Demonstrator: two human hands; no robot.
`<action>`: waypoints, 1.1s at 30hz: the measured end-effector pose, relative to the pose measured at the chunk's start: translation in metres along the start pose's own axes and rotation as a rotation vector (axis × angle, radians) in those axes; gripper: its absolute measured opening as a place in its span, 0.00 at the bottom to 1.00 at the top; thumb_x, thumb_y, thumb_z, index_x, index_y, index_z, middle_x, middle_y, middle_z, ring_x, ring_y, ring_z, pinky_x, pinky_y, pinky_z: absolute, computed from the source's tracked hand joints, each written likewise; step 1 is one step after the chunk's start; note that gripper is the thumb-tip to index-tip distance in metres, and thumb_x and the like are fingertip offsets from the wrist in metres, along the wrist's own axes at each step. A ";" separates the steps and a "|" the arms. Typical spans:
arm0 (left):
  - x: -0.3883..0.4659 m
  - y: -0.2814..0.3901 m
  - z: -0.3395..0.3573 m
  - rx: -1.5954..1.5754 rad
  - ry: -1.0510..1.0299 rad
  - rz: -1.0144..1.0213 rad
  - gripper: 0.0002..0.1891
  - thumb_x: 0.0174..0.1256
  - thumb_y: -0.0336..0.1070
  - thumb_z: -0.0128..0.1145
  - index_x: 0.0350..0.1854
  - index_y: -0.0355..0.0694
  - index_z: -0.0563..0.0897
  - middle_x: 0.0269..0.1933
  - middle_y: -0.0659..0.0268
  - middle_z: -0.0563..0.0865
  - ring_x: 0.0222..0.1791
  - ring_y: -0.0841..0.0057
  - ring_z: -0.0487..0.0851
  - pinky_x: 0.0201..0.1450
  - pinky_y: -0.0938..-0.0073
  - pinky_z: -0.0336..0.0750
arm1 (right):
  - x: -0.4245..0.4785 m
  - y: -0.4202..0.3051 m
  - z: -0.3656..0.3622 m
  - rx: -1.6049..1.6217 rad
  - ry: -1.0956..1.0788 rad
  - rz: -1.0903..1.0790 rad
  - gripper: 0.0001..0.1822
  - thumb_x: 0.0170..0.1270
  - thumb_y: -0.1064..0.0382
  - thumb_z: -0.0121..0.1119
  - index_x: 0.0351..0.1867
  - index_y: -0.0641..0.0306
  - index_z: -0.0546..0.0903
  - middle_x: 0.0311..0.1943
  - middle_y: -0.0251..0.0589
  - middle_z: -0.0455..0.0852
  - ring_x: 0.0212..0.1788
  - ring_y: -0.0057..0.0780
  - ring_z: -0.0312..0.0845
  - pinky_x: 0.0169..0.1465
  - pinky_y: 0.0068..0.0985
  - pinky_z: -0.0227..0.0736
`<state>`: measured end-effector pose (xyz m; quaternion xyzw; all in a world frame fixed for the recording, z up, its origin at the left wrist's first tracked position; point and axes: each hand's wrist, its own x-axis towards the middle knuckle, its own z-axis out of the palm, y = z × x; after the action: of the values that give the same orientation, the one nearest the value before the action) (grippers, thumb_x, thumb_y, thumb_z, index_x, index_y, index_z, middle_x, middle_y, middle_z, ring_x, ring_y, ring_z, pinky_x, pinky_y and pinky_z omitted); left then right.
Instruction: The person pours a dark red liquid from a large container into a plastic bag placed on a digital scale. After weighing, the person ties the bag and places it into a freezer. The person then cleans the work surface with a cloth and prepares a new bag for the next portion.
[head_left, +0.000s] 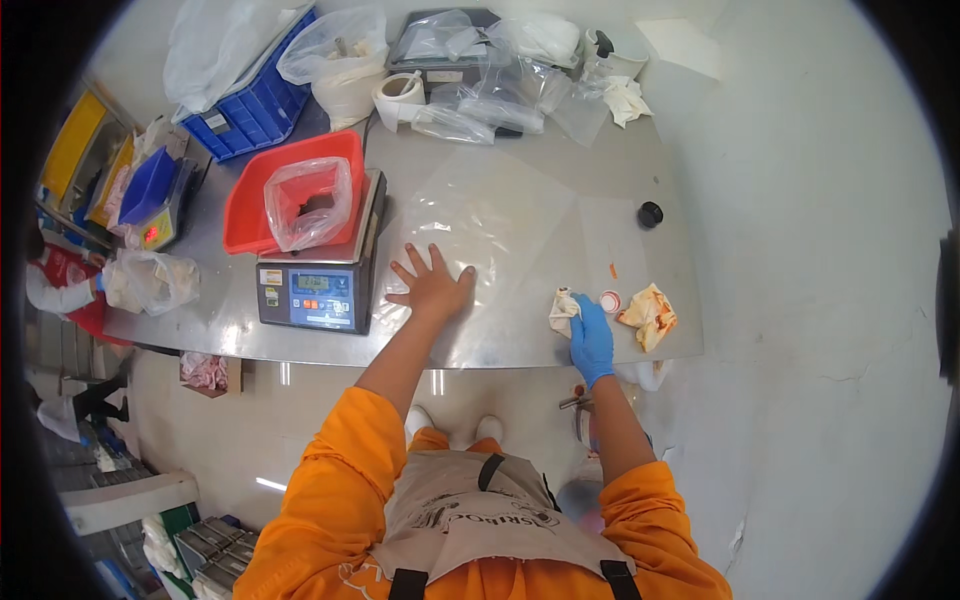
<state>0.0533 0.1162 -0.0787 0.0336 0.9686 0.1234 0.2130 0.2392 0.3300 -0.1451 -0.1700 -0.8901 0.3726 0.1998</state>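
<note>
My bare left hand (435, 291) lies flat with fingers spread on a large clear plastic sheet or bag (495, 217) on the steel table. In a blue glove, my right hand (592, 337) grips a crumpled off-white cloth or paper wipe (562, 312) near the table's front edge. Just right of those fingers sits a small red-and-white cap (610, 301). Beyond it lies a crumpled wipe with orange-red stains (649, 316). Left of my bare hand stands a digital scale (311, 298). It carries a red plastic tray (247, 199) with an open clear bag (309, 217) inside.
A black cap (650, 215) lies near the table's right edge. At the back are a label roll (397, 88), loose clear bags (465, 120), a white-filled sack (346, 90) and a blue crate (240, 112). Another person (67, 277) stands at far left, by another scale (159, 225).
</note>
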 end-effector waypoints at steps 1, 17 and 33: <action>0.001 0.001 -0.005 -0.013 -0.092 -0.021 0.49 0.60 0.68 0.54 0.79 0.49 0.51 0.80 0.52 0.38 0.79 0.44 0.36 0.65 0.20 0.46 | 0.001 0.002 0.000 0.002 0.000 0.008 0.19 0.67 0.67 0.51 0.59 0.64 0.76 0.56 0.53 0.80 0.59 0.51 0.73 0.64 0.39 0.67; -0.068 -0.036 0.013 0.081 -0.025 0.168 0.47 0.52 0.60 0.66 0.75 0.53 0.62 0.78 0.48 0.51 0.75 0.35 0.49 0.71 0.41 0.60 | 0.018 -0.013 0.026 -0.040 0.179 -0.009 0.19 0.67 0.64 0.48 0.58 0.66 0.76 0.58 0.56 0.78 0.60 0.53 0.73 0.64 0.40 0.66; -0.062 -0.068 0.021 0.121 0.091 0.436 0.49 0.40 0.54 0.75 0.72 0.58 0.69 0.78 0.53 0.55 0.77 0.43 0.50 0.70 0.31 0.53 | 0.026 -0.037 0.015 -0.356 -0.124 -0.074 0.26 0.58 0.59 0.63 0.58 0.63 0.78 0.63 0.54 0.72 0.67 0.52 0.65 0.68 0.43 0.61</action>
<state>0.1178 0.0478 -0.0892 0.2492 0.9527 0.1094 0.1350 0.2041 0.3079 -0.1215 -0.1467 -0.9582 0.2117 0.1248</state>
